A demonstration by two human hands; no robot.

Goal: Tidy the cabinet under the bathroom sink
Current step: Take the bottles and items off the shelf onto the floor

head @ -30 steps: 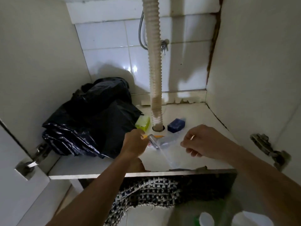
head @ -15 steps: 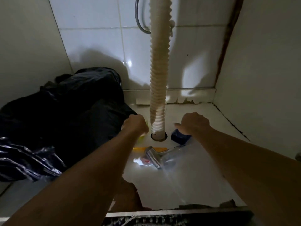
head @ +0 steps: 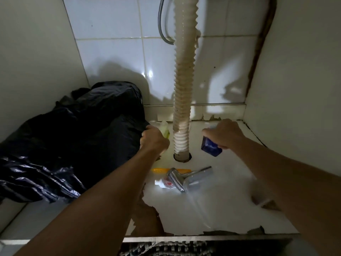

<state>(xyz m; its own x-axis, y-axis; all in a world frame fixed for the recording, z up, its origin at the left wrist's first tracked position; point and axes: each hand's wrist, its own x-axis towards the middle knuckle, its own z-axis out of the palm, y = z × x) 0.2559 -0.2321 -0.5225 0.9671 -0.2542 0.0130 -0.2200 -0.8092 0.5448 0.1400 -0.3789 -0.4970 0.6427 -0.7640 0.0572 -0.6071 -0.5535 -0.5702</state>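
Left hand [head: 154, 140] grips a yellow-green packet [head: 164, 128]; right hand [head: 224, 134] lifts a blue box [head: 211, 147].

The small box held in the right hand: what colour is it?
Dark blue box, right hand holding it; head view.

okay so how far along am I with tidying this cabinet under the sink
Early on; nothing looks finished yet. In hand: your left hand grips a yellow-green pack and your right hand holds a small blue box, either side of the drain hose. Left: the metal tap, toothpaste tube and yellow stick lie loose on the cabinet floor, and the black bag is slumped at the left.
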